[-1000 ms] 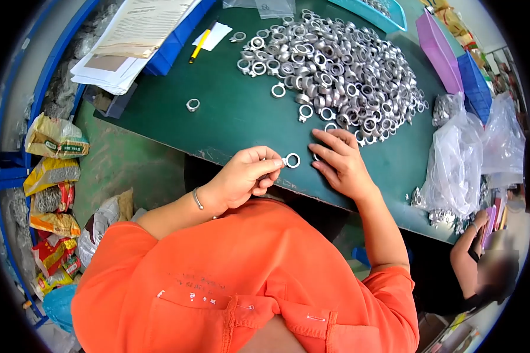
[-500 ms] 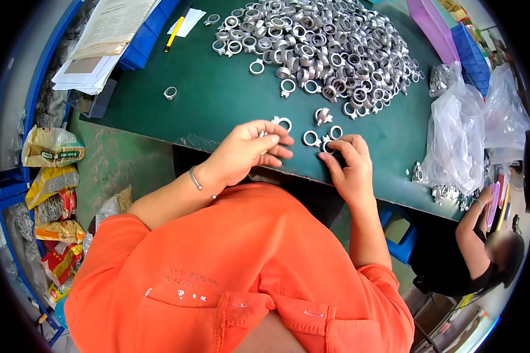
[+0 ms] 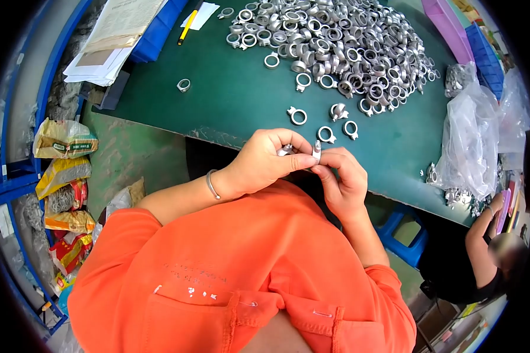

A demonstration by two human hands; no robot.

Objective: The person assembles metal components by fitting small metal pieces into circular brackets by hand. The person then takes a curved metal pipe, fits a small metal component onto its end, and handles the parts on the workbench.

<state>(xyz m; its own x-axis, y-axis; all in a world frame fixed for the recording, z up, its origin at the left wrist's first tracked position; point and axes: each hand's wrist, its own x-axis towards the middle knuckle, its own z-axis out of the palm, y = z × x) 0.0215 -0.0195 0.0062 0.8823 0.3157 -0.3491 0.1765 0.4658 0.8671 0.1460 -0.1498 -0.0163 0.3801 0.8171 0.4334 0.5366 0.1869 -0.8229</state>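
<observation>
Left hand (image 3: 271,159) and right hand (image 3: 346,176) pinch a metal ring (image 3: 317,150) between their fingers, maybe another inside the left; four loose rings (image 3: 331,139) nearby, big heap (image 3: 337,52) left.

Dull metal rings (image 3: 336,53) — apparently smooth — and glossy plastic bag (image 3: 468,141)

Left hand (image 3: 268,162) and right hand (image 3: 344,177) close together

Bright light covered the worktop (image 3: 235,97) evenly, glinting on the piled rings (image 3: 338,57). Lens distortion bowed the left-hand shelving (image 3: 15,191), black vignetting filled the corners, and a co-worker's head (image 3: 507,252) was blurred.
</observation>
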